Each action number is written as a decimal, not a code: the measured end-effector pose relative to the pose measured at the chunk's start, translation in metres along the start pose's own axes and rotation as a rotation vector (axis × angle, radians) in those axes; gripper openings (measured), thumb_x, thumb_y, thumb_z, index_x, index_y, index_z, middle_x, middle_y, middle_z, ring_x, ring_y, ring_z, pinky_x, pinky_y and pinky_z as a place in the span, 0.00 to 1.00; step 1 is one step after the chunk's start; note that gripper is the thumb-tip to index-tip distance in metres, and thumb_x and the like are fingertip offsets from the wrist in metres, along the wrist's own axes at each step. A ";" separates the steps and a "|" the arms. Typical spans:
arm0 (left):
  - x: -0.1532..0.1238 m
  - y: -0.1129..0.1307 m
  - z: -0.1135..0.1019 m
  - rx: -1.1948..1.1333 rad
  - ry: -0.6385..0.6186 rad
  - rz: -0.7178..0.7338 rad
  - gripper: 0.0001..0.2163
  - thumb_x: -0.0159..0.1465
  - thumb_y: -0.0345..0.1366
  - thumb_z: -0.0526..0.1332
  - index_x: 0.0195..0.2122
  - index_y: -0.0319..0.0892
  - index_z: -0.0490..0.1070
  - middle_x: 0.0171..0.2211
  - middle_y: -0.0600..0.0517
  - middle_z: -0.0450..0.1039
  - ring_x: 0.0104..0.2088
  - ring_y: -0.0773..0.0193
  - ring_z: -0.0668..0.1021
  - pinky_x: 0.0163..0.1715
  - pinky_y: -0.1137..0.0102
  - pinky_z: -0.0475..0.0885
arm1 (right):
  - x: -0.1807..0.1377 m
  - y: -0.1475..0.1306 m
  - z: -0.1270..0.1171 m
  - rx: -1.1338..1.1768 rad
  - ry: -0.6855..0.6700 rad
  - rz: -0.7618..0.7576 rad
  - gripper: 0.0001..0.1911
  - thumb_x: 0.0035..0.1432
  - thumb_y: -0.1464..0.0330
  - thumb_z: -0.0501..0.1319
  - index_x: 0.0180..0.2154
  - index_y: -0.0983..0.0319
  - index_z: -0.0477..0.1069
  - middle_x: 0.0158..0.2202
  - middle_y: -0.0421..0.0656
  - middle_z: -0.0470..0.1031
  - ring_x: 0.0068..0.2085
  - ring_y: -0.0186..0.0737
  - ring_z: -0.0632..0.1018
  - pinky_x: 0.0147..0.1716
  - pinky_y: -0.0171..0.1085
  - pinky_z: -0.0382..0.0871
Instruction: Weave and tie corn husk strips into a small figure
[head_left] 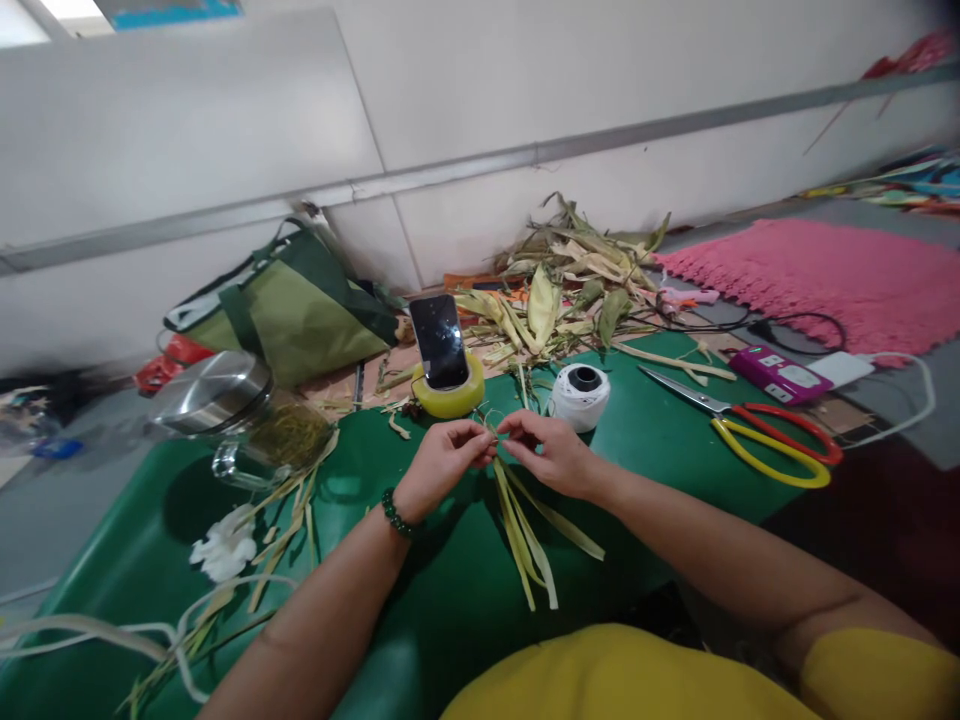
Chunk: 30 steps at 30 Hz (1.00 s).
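Observation:
Over the green table (420, 620), my left hand (442, 462) and my right hand (551, 452) meet, both pinched on a small bundle of yellow-green leaf strips (525, 530). The strips fan out toward me from between the fingertips. A thin thread or fibre seems to loop at the pinch point, too fine to make out. A green bead bracelet (396, 515) circles my left wrist. A white thread spool (580, 395) stands just beyond my right hand. A phone (439, 340) leans upright in a yellow tape roll (450, 400) beyond my left hand.
Red and yellow-handled scissors (750, 430) lie at right, near a pink device (776, 375) with cables. A pile of dried husks (570, 280) sits at the wall. A glass jar with steel lid (240, 415), a green bag (285, 310), a white flower (225, 548) and a pink mat (825, 275) surround.

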<state>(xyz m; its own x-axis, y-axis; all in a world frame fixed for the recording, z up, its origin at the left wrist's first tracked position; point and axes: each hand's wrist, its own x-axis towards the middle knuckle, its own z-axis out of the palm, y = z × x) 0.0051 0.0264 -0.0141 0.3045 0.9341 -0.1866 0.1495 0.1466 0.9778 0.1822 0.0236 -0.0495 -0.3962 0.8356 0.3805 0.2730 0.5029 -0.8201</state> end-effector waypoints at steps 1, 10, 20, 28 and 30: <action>0.000 0.000 0.000 0.007 0.013 0.007 0.14 0.49 0.45 0.68 0.25 0.37 0.73 0.23 0.52 0.73 0.25 0.67 0.74 0.29 0.72 0.70 | 0.000 0.000 0.000 -0.005 0.009 0.015 0.07 0.59 0.67 0.56 0.38 0.63 0.68 0.24 0.38 0.69 0.23 0.30 0.68 0.25 0.31 0.63; 0.000 -0.005 0.005 0.107 0.083 0.157 0.11 0.54 0.42 0.64 0.25 0.38 0.71 0.22 0.53 0.72 0.24 0.67 0.74 0.27 0.72 0.72 | 0.003 0.002 0.002 -0.060 0.117 0.006 0.09 0.57 0.64 0.61 0.28 0.62 0.72 0.23 0.38 0.67 0.26 0.32 0.68 0.27 0.32 0.61; -0.003 -0.005 0.010 0.259 0.181 0.312 0.06 0.56 0.37 0.60 0.26 0.42 0.65 0.20 0.57 0.67 0.22 0.68 0.73 0.23 0.74 0.71 | 0.003 -0.006 0.008 0.231 -0.013 0.223 0.13 0.53 0.60 0.63 0.36 0.63 0.71 0.19 0.33 0.63 0.19 0.28 0.63 0.19 0.31 0.56; -0.002 -0.009 0.011 0.353 0.185 0.325 0.05 0.58 0.36 0.57 0.27 0.42 0.64 0.23 0.56 0.67 0.24 0.67 0.73 0.25 0.73 0.71 | 0.000 -0.001 0.009 0.061 0.082 0.073 0.10 0.55 0.65 0.62 0.26 0.63 0.72 0.24 0.39 0.68 0.26 0.32 0.68 0.26 0.32 0.61; -0.003 -0.010 0.010 0.406 0.195 0.339 0.05 0.59 0.37 0.57 0.27 0.42 0.64 0.23 0.56 0.67 0.25 0.67 0.73 0.26 0.73 0.69 | -0.001 -0.002 0.009 0.019 0.089 0.023 0.08 0.55 0.65 0.61 0.27 0.62 0.70 0.27 0.39 0.67 0.26 0.31 0.67 0.26 0.32 0.62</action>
<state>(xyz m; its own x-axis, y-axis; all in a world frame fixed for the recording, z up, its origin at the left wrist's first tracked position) 0.0124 0.0193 -0.0240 0.2250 0.9556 0.1905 0.4349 -0.2735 0.8580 0.1740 0.0197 -0.0520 -0.3101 0.8635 0.3977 0.2637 0.4800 -0.8367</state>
